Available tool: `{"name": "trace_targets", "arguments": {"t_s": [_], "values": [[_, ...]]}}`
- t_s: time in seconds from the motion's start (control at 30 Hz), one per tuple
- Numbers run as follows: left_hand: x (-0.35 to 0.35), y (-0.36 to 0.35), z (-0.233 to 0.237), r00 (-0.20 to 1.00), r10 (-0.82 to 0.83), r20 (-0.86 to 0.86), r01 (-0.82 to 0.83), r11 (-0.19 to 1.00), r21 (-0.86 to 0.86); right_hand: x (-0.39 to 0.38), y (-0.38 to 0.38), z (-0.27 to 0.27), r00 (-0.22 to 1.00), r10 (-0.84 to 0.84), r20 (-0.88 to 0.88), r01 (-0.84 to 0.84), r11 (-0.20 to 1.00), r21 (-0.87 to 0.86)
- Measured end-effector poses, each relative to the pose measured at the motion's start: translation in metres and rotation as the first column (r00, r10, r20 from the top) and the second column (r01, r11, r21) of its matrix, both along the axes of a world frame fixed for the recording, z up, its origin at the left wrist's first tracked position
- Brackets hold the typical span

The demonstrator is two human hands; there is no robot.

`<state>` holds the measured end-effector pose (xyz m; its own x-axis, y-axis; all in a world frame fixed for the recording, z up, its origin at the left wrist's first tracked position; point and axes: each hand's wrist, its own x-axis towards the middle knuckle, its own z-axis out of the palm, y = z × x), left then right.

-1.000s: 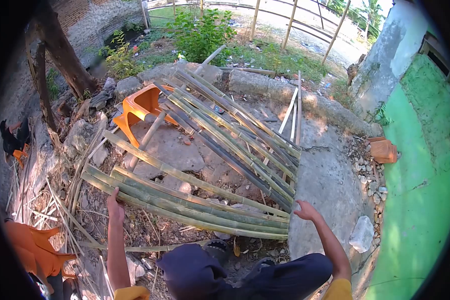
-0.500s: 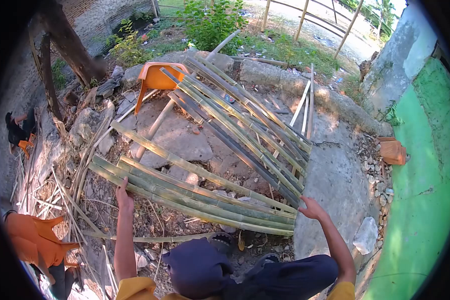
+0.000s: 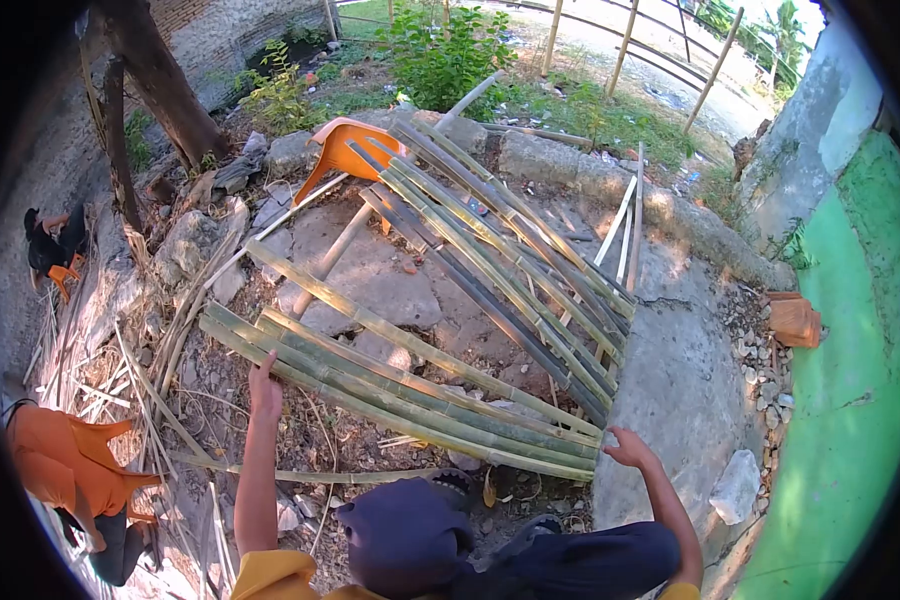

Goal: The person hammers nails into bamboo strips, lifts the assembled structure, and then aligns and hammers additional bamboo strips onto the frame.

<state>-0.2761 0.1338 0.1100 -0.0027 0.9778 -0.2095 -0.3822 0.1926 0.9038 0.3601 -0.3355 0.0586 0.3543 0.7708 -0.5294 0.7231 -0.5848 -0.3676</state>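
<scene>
Several split bamboo strips [image 3: 400, 400] lie side by side in front of me, running from the left down to the right. At their left end my left hand [image 3: 264, 388] is closed on the edge of the nearest bamboo strip [image 3: 370, 405]. Beside the strips' right ends is my right hand [image 3: 635, 450], its thumb and fingers apart with nothing seen between them. A lighter bamboo strip [image 3: 420, 342] lies a little apart, just beyond this group. Farther back, another spread of bamboo strips [image 3: 505, 260] slants from the orange chair to the concrete slab.
An orange plastic chair [image 3: 355, 150] and a round pole [image 3: 332, 258] stand behind the strips. Concrete [image 3: 670, 400], a white rock [image 3: 736, 488] and a green wall [image 3: 850, 400] are at right. Two people, one in orange [image 3: 65, 450], one in black [image 3: 55, 235], are at left.
The whole view has shifted slightly, so the scene sits farther right and lower. My right hand has moved toward me along the strip ends. My left hand stays at the strip's left end.
</scene>
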Motion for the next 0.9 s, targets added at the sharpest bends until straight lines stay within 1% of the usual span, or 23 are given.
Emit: {"name": "trace_targets", "arguments": {"t_s": [0.07, 0.1, 0.13, 0.2, 0.23, 0.27, 0.33, 0.4, 0.43, 0.5, 0.53, 0.6, 0.63, 0.7, 0.73, 0.77, 0.83, 0.9], "values": [[-0.003, -0.001, -0.011, 1.0, 0.004, 0.012, -0.003, 1.0, -0.031, 0.0, 0.003, 0.005, 1.0, 0.014, 0.002, -0.014, 1.0, 0.019], [-0.005, 0.0, -0.019, 1.0, 0.012, 0.027, -0.009, 0.996, -0.093, -0.001, 0.002, 0.008, 1.0, 0.017, 0.004, -0.017, 0.999, 0.034], [-0.01, 0.003, -0.032, 1.0, 0.001, 0.025, 0.002, 0.995, -0.099, -0.001, 0.0, 0.009, 1.0, 0.006, 0.003, -0.006, 1.0, 0.029], [-0.016, 0.012, -0.055, 0.984, 0.054, 0.172, -0.026, 0.987, -0.161, -0.001, -0.002, 0.009, 1.0, 0.021, -0.001, -0.021, 0.997, 0.068], [-0.014, 0.014, -0.062, 0.985, 0.042, 0.17, -0.014, 0.986, -0.167, -0.003, -0.004, 0.013, 1.0, 0.009, 0.008, -0.009, 0.999, 0.031], [-0.013, 0.016, -0.068, 0.983, 0.069, 0.17, -0.037, 0.982, -0.183, -0.006, -0.007, 0.017, 1.0, 0.001, 0.006, -0.001, 1.0, 0.026], [-0.012, 0.014, -0.068, 0.981, 0.096, 0.168, -0.062, 0.978, -0.198, -0.005, -0.011, 0.016, 1.0, -0.003, -0.005, 0.003, 1.0, 0.017], [-0.004, 0.008, -0.069, 0.974, 0.112, 0.195, -0.049, 0.952, -0.301, -0.004, -0.018, 0.02, 1.0, -0.026, -0.01, 0.026, 1.0, 0.009], [0.003, 0.001, -0.065, 0.975, 0.112, 0.192, -0.049, 0.951, -0.304, -0.005, -0.022, 0.022, 0.999, -0.042, -0.017, 0.042, 0.999, 0.004], [0.016, -0.011, -0.058, 0.989, 0.001, 0.146, 0.03, 0.977, -0.212, -0.006, -0.03, 0.026, 0.998, -0.067, -0.016, 0.067, 0.998, -0.019], [0.018, -0.012, -0.061, 0.991, 0.012, 0.136, 0.018, 0.977, -0.214, -0.006, -0.034, 0.024, 0.996, -0.088, -0.014, 0.088, 0.995, -0.04], [0.022, -0.006, -0.065, 0.97, -0.025, 0.243, 0.072, 0.98, -0.187, -0.004, -0.044, 0.02, 0.997, -0.072, -0.018, 0.071, 0.996, -0.044], [0.026, -0.004, -0.062, 0.972, -0.008, 0.234, 0.054, 0.98, -0.189, -0.002, -0.048, 0.018, 0.998, -0.067, -0.01, 0.067, 0.997, -0.047], [0.036, 0.0, -0.059, 0.94, 0.118, 0.32, -0.053, 0.977, -0.204, 0.001, -0.054, 0.02, 0.999, -0.041, -0.012, 0.04, 0.997, -0.066], [0.038, -0.001, -0.057, 0.939, 0.137, 0.316, -0.074, 0.976, -0.206, 0.002, -0.051, 0.024, 0.999, -0.033, -0.006, 0.032, 0.996, -0.081], [0.039, -0.002, -0.053, 0.928, 0.128, 0.349, -0.067, 0.981, -0.182, 0.003, -0.048, 0.03, 1.0, -0.015, -0.008, 0.015, 0.996, -0.084], [0.041, -0.004, -0.046, 0.89, 0.09, 0.446, -0.038, 0.992, -0.124, 0.007, -0.037, 0.046, 1.0, -0.007, 0.007, 0.008, 0.985, -0.171], [0.041, -0.003, -0.053, 0.881, 0.126, 0.456, -0.069, 0.988, -0.14, 0.011, -0.023, 0.062, 1.0, 0.003, 0.015, -0.001, 0.983, -0.183]]}}
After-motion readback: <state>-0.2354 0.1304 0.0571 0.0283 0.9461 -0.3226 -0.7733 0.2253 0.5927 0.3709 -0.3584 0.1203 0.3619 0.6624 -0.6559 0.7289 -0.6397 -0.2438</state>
